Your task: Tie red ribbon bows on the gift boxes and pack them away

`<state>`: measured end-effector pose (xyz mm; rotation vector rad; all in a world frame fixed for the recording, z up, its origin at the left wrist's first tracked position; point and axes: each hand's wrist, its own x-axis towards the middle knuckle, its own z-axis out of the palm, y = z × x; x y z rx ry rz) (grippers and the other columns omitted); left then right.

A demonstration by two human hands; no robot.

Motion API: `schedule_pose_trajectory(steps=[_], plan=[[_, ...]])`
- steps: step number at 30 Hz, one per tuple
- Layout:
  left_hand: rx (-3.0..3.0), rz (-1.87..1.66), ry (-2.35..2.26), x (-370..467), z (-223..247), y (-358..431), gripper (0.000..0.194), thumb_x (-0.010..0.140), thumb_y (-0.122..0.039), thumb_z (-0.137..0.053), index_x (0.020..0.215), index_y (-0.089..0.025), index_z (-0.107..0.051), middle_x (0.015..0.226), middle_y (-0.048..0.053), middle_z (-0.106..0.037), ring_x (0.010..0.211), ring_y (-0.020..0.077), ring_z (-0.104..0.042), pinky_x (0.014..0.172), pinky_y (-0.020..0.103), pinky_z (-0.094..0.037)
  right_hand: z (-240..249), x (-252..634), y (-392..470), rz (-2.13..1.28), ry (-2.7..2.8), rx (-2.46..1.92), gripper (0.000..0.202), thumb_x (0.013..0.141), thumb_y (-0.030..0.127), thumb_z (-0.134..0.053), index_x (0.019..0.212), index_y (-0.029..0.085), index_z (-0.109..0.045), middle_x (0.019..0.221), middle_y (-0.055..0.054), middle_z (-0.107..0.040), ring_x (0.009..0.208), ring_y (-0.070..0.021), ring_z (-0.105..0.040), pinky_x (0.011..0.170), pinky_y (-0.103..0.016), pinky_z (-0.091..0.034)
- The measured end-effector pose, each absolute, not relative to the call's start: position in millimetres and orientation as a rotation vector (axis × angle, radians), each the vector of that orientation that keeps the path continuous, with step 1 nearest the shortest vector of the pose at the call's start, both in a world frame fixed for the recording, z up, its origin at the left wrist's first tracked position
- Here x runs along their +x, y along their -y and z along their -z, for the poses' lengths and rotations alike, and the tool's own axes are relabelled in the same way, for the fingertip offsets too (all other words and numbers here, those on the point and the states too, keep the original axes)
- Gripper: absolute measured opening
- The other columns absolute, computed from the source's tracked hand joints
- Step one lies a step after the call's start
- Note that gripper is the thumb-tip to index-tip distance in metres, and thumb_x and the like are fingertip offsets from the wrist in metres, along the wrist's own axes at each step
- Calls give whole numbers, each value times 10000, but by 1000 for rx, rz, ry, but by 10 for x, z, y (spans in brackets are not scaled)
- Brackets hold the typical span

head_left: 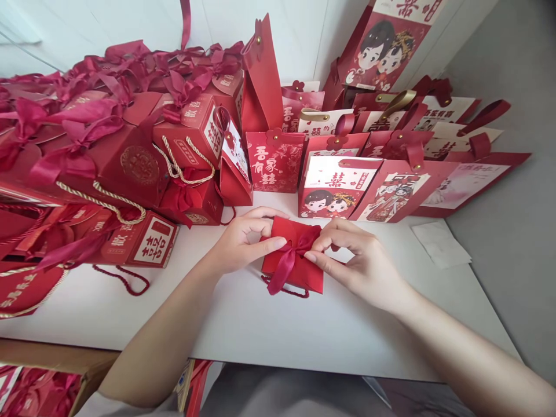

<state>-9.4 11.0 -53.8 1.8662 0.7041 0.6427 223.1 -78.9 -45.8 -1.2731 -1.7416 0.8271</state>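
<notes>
A small red gift box (311, 275) sits on the white table in front of me, with a dark red cord handle (286, 291) at its near side. Across its top runs a crimson satin ribbon (283, 267) tied in a bow, one tail hanging toward me. My left hand (241, 242) grips the box's left side, thumb on top beside the knot and fingers partly hidden behind. On the right, my right hand (365, 258) pinches the ribbon's right loop between thumb and fingers.
Stacked red boxes with bows (130, 156) fill the left of the table (260, 341). Standing red and white gift bags (334, 188) line the back. A white paper (441, 244) lies at right by the grey wall. Below left is a cardboard carton (93, 368) of more boxes.
</notes>
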Motion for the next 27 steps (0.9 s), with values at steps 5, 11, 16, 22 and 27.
schedule_pose_trajectory(steps=[5, 11, 16, 22, 27], plan=[[1888, -636, -720, -93, 531, -108, 422, 927, -327, -667, 609, -179, -432, 1291, 90, -673, 1164, 232, -657, 1027, 351, -483, 491, 2205, 793, -824, 1705, -1264, 83, 913, 221, -701, 831, 224, -690, 837, -33, -637, 724, -165, -563, 655, -312, -468], [1930, -630, -736, -93, 532, -116, 414, 934, -336, -651, 616, -183, -435, 1290, 93, -671, 1154, 232, -656, 1014, 350, -491, 482, 2190, 796, -789, 1744, -1271, 139, 872, 119, -650, 787, 223, -615, 794, -21, -596, 726, -169, -539, 668, -315, -454], [1933, -602, -725, -99, 531, -113, 412, 941, -340, -642, 610, -176, -461, 1331, 94, -650, 1116, 220, -664, 1002, 340, -498, 501, 2160, 793, -784, 1684, -1302, 172, 810, 70, -636, 747, 218, -574, 775, -6, -565, 699, -153, -512, 652, -300, -431], [1888, -605, -715, -102, 542, -112, 419, 956, -335, -623, 603, -170, -470, 1336, 83, -650, 1152, 221, -651, 1047, 345, -475, 481, 2160, 786, -784, 1658, -1325, 175, 818, 86, -639, 737, 220, -561, 765, -3, -581, 705, -151, -523, 667, -292, -439], [1805, -599, -729, -118, 572, -134, 435, 943, -397, -639, 597, -164, -514, 1384, 95, -633, 1142, 245, -663, 1075, 389, -472, 432, 2279, 776, -925, 1674, -1368, 150, 962, 268, -624, 823, 227, -588, 767, -5, -649, 650, -144, -555, 612, -287, -456]])
